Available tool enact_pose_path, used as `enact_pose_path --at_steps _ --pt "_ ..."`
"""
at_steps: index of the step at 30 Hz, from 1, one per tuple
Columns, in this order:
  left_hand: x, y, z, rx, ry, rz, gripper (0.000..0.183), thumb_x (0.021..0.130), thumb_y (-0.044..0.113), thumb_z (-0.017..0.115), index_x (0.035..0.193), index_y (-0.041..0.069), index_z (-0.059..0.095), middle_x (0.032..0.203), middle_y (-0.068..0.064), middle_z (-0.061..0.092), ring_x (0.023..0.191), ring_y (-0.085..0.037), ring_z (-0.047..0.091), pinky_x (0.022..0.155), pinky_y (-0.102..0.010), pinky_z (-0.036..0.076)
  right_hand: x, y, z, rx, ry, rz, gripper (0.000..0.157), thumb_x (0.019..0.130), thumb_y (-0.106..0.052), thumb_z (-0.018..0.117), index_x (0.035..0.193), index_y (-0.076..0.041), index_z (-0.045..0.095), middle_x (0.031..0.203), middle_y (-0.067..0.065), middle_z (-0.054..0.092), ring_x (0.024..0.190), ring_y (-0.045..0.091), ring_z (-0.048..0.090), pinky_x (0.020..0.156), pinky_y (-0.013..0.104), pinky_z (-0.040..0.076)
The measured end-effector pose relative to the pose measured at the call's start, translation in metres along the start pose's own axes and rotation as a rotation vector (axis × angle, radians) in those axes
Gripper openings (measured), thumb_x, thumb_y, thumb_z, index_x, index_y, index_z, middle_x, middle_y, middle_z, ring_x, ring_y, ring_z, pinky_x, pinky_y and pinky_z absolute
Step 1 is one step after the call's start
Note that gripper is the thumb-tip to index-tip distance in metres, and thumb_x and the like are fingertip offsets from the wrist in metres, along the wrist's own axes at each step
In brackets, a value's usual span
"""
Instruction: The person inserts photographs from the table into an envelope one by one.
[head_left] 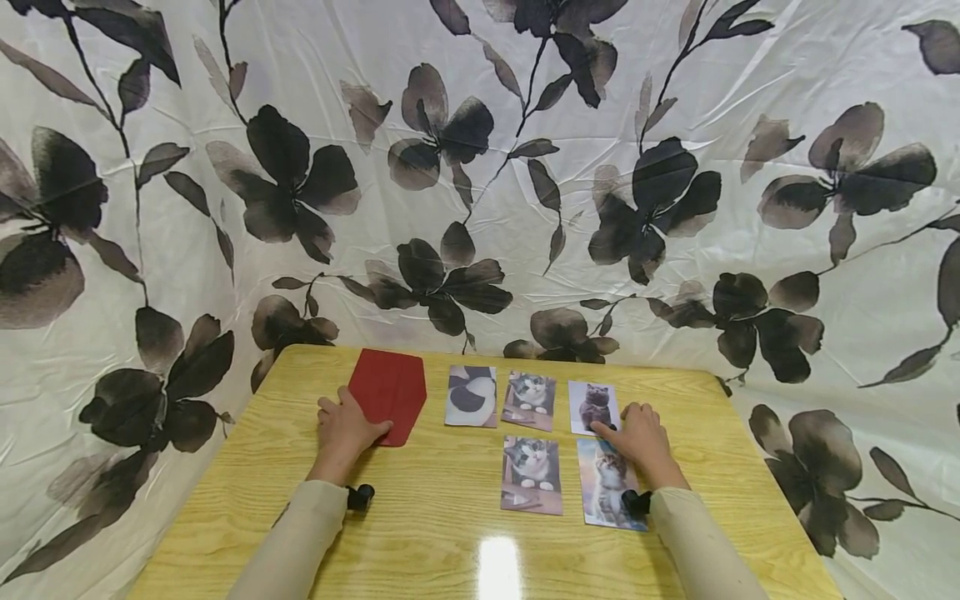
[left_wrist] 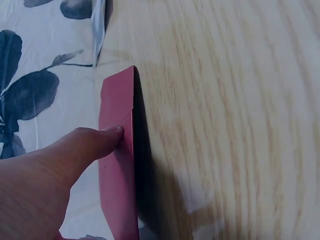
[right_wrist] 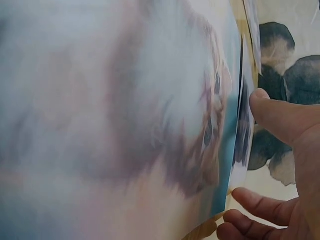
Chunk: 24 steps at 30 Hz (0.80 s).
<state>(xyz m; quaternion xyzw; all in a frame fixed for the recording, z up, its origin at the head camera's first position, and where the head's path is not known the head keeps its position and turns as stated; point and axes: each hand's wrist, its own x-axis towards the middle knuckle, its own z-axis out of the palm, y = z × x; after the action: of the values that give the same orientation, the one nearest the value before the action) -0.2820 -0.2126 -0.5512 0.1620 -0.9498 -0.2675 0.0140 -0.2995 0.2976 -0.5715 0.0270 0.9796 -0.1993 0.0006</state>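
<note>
Near the tabletop's [head_left: 435, 517] far-left corner our left hand [head_left: 347, 427] pinches the envelope [head_left: 392, 387], likely light, best edge-held; whether our right hand [head_left: 643, 435] grips, we cannot tell.

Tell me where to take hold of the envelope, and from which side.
Probably best to pinch the envelope at its left edge, coming from the left, thumb on top and fingers beneath: it is thin, the cards lie to its right, and the left hand is on that side.

Forearms [head_left: 296, 537] reach forward; left grip [head_left: 342, 435] and right grip [head_left: 642, 439] point thumbs [head_left: 377, 431] inward.
</note>
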Motion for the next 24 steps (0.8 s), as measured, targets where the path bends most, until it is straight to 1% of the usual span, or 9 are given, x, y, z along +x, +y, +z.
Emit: enact_pose_path --at_steps 3,7,12,17,20,24 --pt "-0.0021 0.0016 -0.0015 0.014 0.003 0.02 0.101 0.084 0.04 0.089 0.138 -0.021 0.03 0.123 -0.043 0.039 0.12 -0.059 0.046 0.096 -0.064 0.049 0.0004 -0.0002 0.0004 0.011 -0.001 0.011 0.077 0.093 -0.062 0.076 0.118 0.01 0.06 0.113 0.029 0.056 0.107 0.047 0.055 0.09 0.063 0.048" --pt "-0.0047 0.0015 -0.0013 0.041 0.013 0.05 0.097 0.086 0.044 0.088 0.132 -0.026 0.037 0.122 -0.041 0.043 0.118 -0.056 0.048 0.096 -0.063 0.051 -0.0005 0.0 0.0002 0.027 -0.005 0.036 0.075 0.092 -0.059 0.079 0.116 0.009 0.06 0.115 0.029 0.058 0.108 0.046 0.055 0.089 0.062 0.048" --pt "-0.0078 0.0028 -0.0007 0.032 0.041 0.091 0.093 0.086 0.044 0.088 0.127 -0.026 0.042 0.121 -0.041 0.044 0.115 -0.054 0.05 0.094 -0.063 0.052 -0.0009 0.0003 -0.0002 0.044 0.005 0.057 0.076 0.091 -0.058 0.08 0.118 0.01 0.061 0.118 0.031 0.059 0.11 0.049 0.056 0.091 0.064 0.048" --pt "-0.0089 0.0042 0.0002 0.038 0.04 0.103 0.095 0.087 0.046 0.086 0.129 -0.027 0.043 0.124 -0.042 0.043 0.118 -0.055 0.05 0.096 -0.063 0.052 -0.0018 -0.0017 -0.0004 0.101 0.013 0.094 0.072 0.089 -0.055 0.083 0.118 0.008 0.065 0.121 0.03 0.062 0.111 0.048 0.058 0.091 0.064 0.047" --pt "-0.0089 0.0041 0.0008 0.031 0.047 0.118 0.095 0.087 0.047 0.086 0.129 -0.027 0.043 0.124 -0.042 0.043 0.117 -0.056 0.05 0.095 -0.063 0.052 -0.0033 -0.0033 -0.001 0.142 0.013 0.124 0.072 0.088 -0.052 0.084 0.122 0.008 0.066 0.126 0.031 0.063 0.113 0.049 0.06 0.094 0.064 0.047" --pt "-0.0084 0.0046 0.0023 0.006 0.061 0.142 0.095 0.087 0.046 0.086 0.129 -0.027 0.043 0.123 -0.041 0.044 0.115 -0.055 0.051 0.095 -0.063 0.052 -0.0048 -0.0049 -0.0023 0.166 0.013 0.147 0.074 0.089 -0.05 0.085 0.13 0.01 0.066 0.133 0.033 0.062 0.119 0.052 0.06 0.097 0.066 0.047"
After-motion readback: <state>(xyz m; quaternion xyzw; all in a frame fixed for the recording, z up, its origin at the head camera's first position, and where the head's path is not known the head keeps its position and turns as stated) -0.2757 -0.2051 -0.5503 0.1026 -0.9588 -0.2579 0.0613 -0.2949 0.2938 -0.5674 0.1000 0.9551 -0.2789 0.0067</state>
